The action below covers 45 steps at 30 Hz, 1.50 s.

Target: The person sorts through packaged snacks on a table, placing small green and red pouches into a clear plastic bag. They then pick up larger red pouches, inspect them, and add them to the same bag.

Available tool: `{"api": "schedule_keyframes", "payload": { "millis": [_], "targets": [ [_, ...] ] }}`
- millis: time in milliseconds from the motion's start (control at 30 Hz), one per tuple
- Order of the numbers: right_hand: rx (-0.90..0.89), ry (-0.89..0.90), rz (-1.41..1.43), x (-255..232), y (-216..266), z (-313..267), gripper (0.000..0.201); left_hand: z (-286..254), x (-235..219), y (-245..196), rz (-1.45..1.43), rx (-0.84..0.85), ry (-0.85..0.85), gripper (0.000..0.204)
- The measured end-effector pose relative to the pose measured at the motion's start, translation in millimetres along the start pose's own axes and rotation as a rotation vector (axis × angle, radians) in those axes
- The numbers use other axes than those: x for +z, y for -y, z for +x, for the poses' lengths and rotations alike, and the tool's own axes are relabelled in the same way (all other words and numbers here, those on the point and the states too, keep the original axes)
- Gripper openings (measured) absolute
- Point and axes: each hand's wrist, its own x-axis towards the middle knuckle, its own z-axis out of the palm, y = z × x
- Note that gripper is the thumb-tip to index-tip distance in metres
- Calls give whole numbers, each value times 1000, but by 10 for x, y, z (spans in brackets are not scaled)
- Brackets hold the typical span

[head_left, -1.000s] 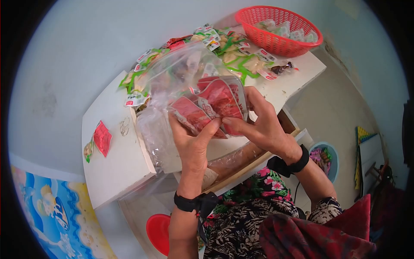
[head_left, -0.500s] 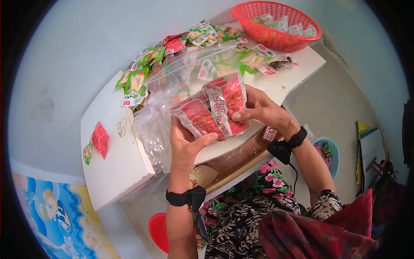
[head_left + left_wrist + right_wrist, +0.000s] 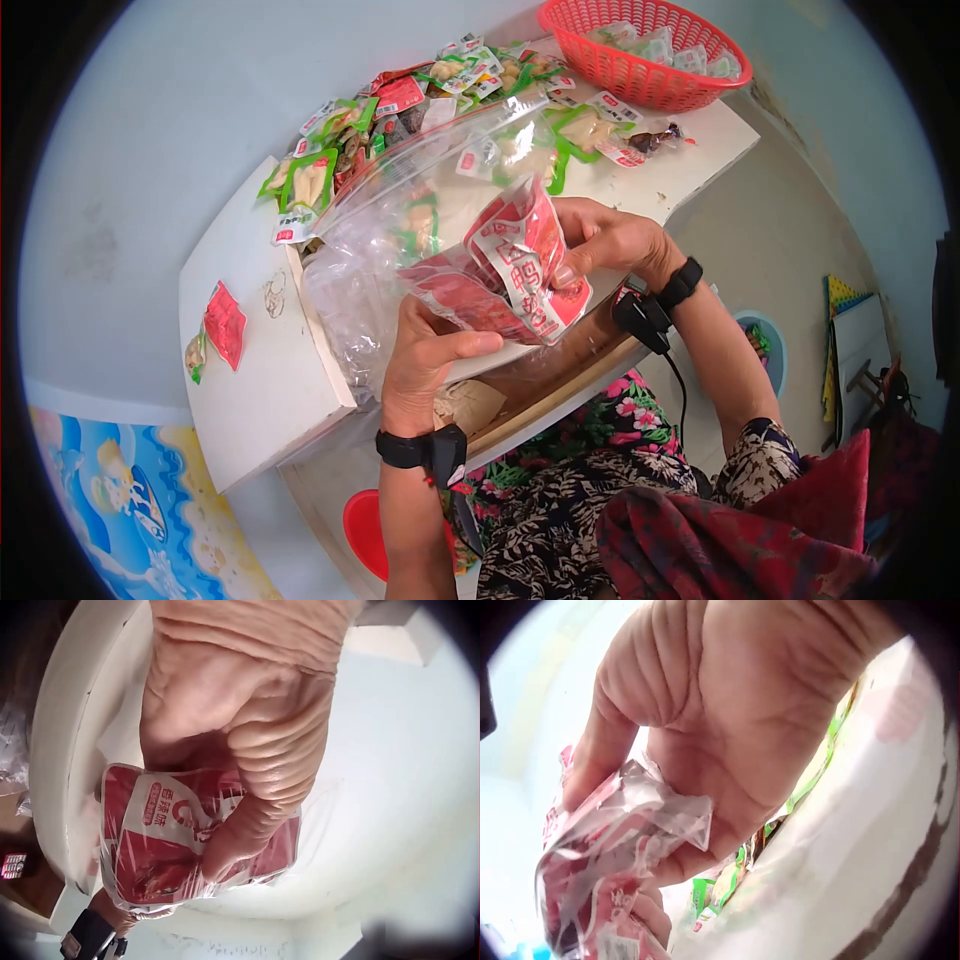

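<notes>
In the head view two red-and-white snack packets overlap between the hands, over the middle of the table. My left hand (image 3: 425,350) holds the left-hand packet (image 3: 161,825) near its lower edge, thumb across its front and fingers hidden behind. My right hand (image 3: 615,242) pinches the right-hand packet (image 3: 525,262), which stands tilted with its printed face showing. Crinkled clear plastic (image 3: 690,814) shows around the red packet beside my right palm. Just beyond the hands, a large clear zip bag (image 3: 345,270) lies on the white table (image 3: 270,370).
A pile of green-edged snack packets (image 3: 310,185) runs along the back of the table. The red basket (image 3: 640,70) at back right holds several clear packets. One red packet (image 3: 225,325) lies at the left. Below the table edge is an open drawer (image 3: 560,390).
My right thumb has moved from beside the left thumb to the right edge of its packet. The right-hand packet has turned and now stands out from the other one.
</notes>
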Motion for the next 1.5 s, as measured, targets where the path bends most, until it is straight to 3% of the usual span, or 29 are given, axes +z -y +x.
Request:
{"api": "schedule_keyframes", "payload": {
  "millis": [100, 233, 333, 433, 500, 767, 967, 1067, 1100, 1200, 1300, 1367, 1467, 1500],
  "targets": [
    [5, -57, 36, 21, -23, 46, 68, 32, 24, -30, -19, 29, -17, 57],
    [-92, -341, -195, 266, 37, 60, 66, 54, 58, -112, -54, 48, -52, 61],
    [-183, -303, -66, 246, -114, 80, 65, 45, 10, -52, -62, 66, -44, 70],
    [-136, -226, 200, 372, -193, 88, 66, 27, -28, -3, -145, 73, -22, 79],
    [-134, -147, 235, 364, -208, 121, 66, -33, -75, 10, -204, 49, -31, 87],
    [-66, -105, 286, 365, -156, 77, 69, -54, -43, 23, -315, 14, 9, 81],
    [10, -9, 174, 223, -150, 16, 71, -110, -83, 94, -350, -2, 19, 79],
    [34, -145, -5, 279, -154, 25, 77, -74, -80, 48, -353, 12, 45, 75],
    [-10, -146, -141, 424, 36, 27, 67, -57, -75, 29, -352, 15, 61, 73],
    [-29, -272, -232, 507, 50, 60, 65, -41, -69, -8, -268, 61, 10, 68],
    [108, -379, -261, 496, 33, 19, 64, -35, 58, -223, -17, 111, -25, 51],
    [65, -379, -283, 431, -52, 2, 60, -44, -79, -247, 121, 131, -5, 41],
    [25, -275, -275, 400, -61, 3, 56, -128, -196, -182, 45, 151, 95, 47],
    [17, -225, -268, 401, -55, 1, 54, -146, -73, -222, -58, 122, 36, 57]
  ]
}}
